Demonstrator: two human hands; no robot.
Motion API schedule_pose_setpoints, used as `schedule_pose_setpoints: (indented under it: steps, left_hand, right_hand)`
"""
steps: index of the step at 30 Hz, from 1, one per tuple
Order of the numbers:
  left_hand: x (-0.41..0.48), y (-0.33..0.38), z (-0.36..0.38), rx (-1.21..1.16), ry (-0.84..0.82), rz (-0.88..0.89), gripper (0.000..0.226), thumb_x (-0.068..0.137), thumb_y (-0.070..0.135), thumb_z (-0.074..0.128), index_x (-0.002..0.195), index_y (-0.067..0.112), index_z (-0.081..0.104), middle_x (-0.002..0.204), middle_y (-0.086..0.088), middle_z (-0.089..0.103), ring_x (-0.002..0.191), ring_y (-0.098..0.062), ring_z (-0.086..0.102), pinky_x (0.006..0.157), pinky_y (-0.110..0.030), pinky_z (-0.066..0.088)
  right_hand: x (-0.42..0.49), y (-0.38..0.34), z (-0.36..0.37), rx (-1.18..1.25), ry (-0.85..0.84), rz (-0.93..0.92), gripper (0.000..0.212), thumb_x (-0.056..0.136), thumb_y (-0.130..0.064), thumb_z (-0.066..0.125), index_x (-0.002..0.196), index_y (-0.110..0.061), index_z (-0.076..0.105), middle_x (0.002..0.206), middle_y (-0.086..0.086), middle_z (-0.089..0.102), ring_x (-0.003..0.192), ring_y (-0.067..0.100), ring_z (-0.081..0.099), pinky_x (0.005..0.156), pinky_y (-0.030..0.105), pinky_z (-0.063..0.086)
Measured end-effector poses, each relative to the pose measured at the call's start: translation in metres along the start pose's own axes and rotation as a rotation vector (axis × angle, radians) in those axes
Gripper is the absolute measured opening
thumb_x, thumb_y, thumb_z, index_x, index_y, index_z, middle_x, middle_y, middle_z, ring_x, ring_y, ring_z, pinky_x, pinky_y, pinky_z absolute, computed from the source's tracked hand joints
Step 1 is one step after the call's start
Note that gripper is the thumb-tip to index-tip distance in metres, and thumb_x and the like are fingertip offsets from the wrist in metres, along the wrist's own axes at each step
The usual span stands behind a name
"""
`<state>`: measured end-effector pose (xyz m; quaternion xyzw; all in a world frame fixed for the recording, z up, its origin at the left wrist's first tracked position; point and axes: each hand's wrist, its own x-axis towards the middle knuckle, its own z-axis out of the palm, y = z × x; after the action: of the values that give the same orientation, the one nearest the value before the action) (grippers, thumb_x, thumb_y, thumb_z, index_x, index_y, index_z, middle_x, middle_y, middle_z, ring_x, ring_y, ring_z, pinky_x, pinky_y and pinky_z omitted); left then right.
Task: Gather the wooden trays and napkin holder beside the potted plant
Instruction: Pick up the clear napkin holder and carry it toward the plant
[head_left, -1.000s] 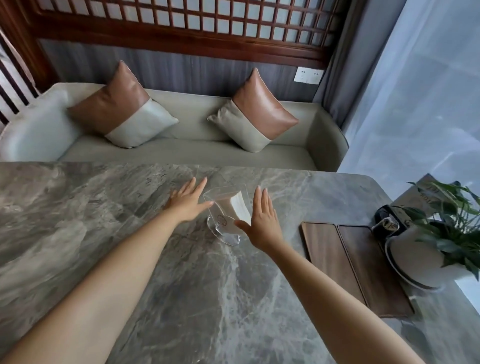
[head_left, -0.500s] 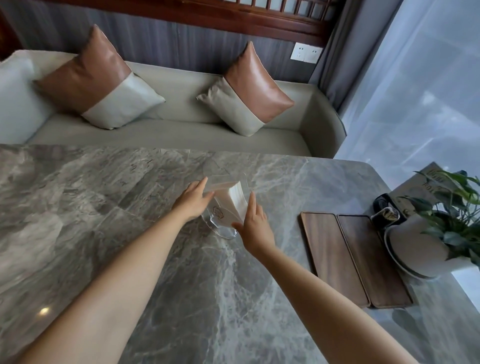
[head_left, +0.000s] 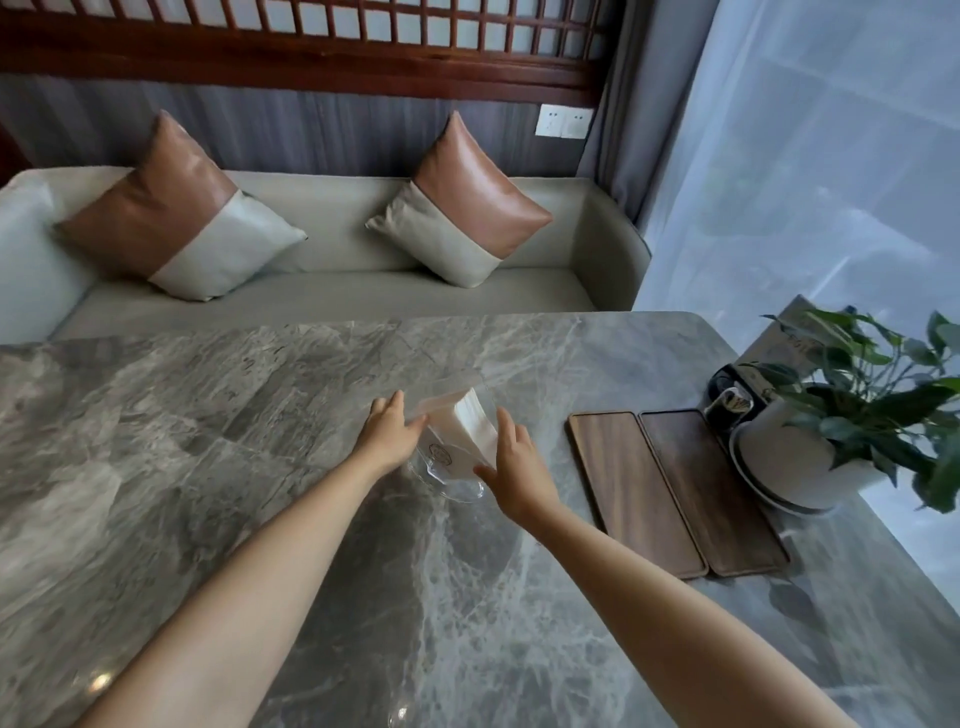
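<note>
Head view: one camera, looking down over a grey marble table (head_left: 208, 467); landmark is the potted plant (head_left: 852, 410).
Napkin holder (head_left: 449, 447): 1, clear plastic, standing on the table well to the left of the potted plant, with both trays between it and the plant.
Holder contents: a stack of white napkins (head_left: 462, 431), leaning; number of sheets cannot be told.
Left hand (head_left: 387, 434): fingers extended, pressed flat to the holder's left face; not clenched.
Right hand (head_left: 517, 462): fingers extended, thumb at the holder's right edge; whether the palm touches cannot be told.
Grasp: the holder sits between the two hands; base appears to rest on the table, lift cannot be told.
Wooden trays (head_left: 675, 488): 2, dark, flat, side by side with long edges touching, just left of the potted plant; nothing lies in either.
Plant pot (head_left: 789, 457): 1, white, on a round saucer, holds green leafy stems.
Black object (head_left: 730, 389): 1, just behind the pot; kind unclear.
Cushions (head_left: 460, 200): 2, brown and grey, on the sofa (head_left: 332, 218) beyond the table.
</note>
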<state>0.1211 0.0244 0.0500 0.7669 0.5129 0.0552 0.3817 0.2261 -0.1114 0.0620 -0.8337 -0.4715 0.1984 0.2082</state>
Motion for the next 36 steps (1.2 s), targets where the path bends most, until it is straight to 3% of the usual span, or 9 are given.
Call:
schedule_pose_setpoints:
  steps: [11,25,30,36]
  left_hand:
    - [-0.056,0.099,0.050,0.059,-0.051,0.187,0.063,0.096,0.033,0.044,0.147,0.005,0.019,0.151,-0.019,0.022,0.139,-0.031,0.027,0.112,-0.036,0.025]
    - [-0.135,0.256,0.211,0.071,-0.254,0.453,0.061,0.095,0.031,0.047,0.144,0.003,0.026,0.146,-0.018,0.030,0.136,-0.029,0.032,0.110,-0.030,0.026]
    - [-0.162,0.296,0.266,0.087,-0.359,0.529,0.057,0.094,0.032,0.048,0.141,0.004,0.032,0.137,-0.018,0.036,0.128,-0.030,0.040,0.107,-0.032,0.031]
    - [-0.189,0.330,0.322,0.102,-0.450,0.576,0.057,0.094,0.031,0.049,0.141,0.004,0.032,0.139,-0.020,0.035,0.129,-0.032,0.040,0.108,-0.033,0.030]
  right_hand:
    - [-0.068,0.079,-0.081,0.079,0.171,0.055,0.078,0.080,-0.025,0.066,0.142,-0.014,0.020,0.134,0.014,0.046,0.120,0.029,0.046,0.095,0.039,0.041]
    - [-0.197,0.246,-0.178,0.085,0.401,0.263,0.072,0.078,-0.024,0.069,0.137,-0.014,0.029,0.134,0.010,0.050,0.118,0.025,0.048,0.094,0.036,0.042]
    - [-0.239,0.293,-0.198,0.130,0.482,0.359,0.072,0.077,-0.022,0.070,0.136,-0.015,0.031,0.124,0.011,0.053,0.110,0.025,0.050,0.090,0.040,0.046]
    - [-0.277,0.345,-0.210,0.175,0.511,0.463,0.070,0.074,-0.021,0.073,0.131,-0.013,0.035,0.116,0.012,0.055,0.092,0.018,0.047,0.079,0.031,0.041]
